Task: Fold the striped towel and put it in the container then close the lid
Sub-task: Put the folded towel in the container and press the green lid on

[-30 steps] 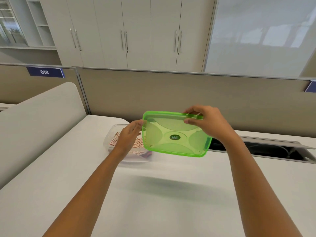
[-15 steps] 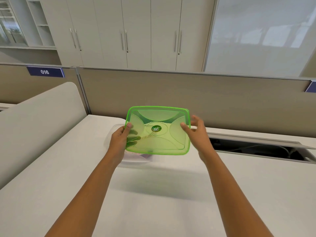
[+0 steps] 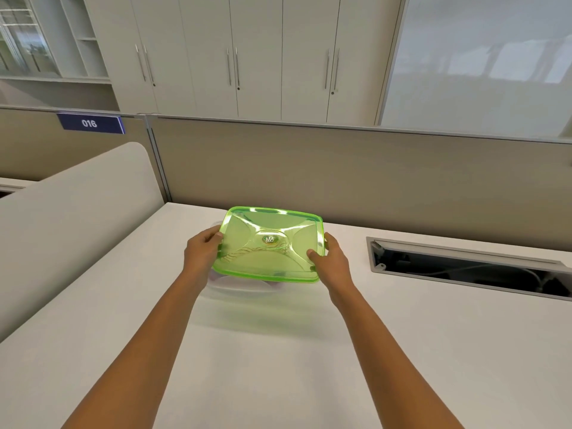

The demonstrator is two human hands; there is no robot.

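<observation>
Closing step: left hand [image 3: 202, 253] and right hand [image 3: 332, 263] pinch the green lid [image 3: 269, 246] over the container [image 3: 235, 287] near the surface's far edge; next, align and press down

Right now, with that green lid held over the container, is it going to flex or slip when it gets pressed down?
The green lid looks thin and translucent, so it probably flexes a little. Its glossy highlights suggest a slick surface, though the left hand and right hand grip opposite edges.
</observation>
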